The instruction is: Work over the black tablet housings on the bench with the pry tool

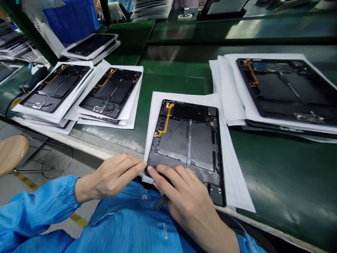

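Note:
An opened tablet housing (173, 140) lies on a white sheet (234, 175) at the bench's front edge, its inside facing up. It shows dark battery cells and an orange flex cable (167, 121). My left hand (110, 177) has its fingers pressed together, the tips gripping the housing's near left corner. Over the lower left part of the housing bends my right hand (188, 195), its index fingertip close to the left one. A black tool handle (160, 202) pokes out from under the right palm; the tool's working end is hidden.
Two stacks of similar housings (59, 86) with paper stand at the left, another stack (289, 88) at the right. Behind the left stacks are more housings (91, 45) and a blue bin (71, 21). A wooden stool (13, 154) stands on the floor.

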The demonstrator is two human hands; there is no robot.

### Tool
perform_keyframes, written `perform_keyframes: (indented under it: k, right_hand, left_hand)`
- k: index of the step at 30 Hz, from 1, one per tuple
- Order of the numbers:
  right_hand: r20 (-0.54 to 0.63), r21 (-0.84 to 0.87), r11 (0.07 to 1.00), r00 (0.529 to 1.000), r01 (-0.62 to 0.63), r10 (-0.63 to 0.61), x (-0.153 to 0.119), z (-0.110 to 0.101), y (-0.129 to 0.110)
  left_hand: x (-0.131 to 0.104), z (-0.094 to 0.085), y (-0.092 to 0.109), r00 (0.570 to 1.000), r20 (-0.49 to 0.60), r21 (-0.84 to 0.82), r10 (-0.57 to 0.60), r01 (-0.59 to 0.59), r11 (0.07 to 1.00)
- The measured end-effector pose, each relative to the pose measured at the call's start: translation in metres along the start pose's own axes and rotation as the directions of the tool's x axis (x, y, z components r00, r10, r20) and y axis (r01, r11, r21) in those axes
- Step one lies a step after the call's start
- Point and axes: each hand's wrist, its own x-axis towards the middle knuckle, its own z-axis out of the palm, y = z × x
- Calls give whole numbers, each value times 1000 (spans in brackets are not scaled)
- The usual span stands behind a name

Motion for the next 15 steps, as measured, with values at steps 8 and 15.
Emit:
perform_keyframes:
  k: [8,15]
  right_hand:
    - [-34,-141,990,999,18,-23,8,5,-6]
    - [-59,-131,986,992,102,-111,2,-1,1]
  left_hand:
    - [-3,2,-2,1000,-13,8,9,-9,1000]
    - [7,-8,-1,986,97,156,134,-148,977]
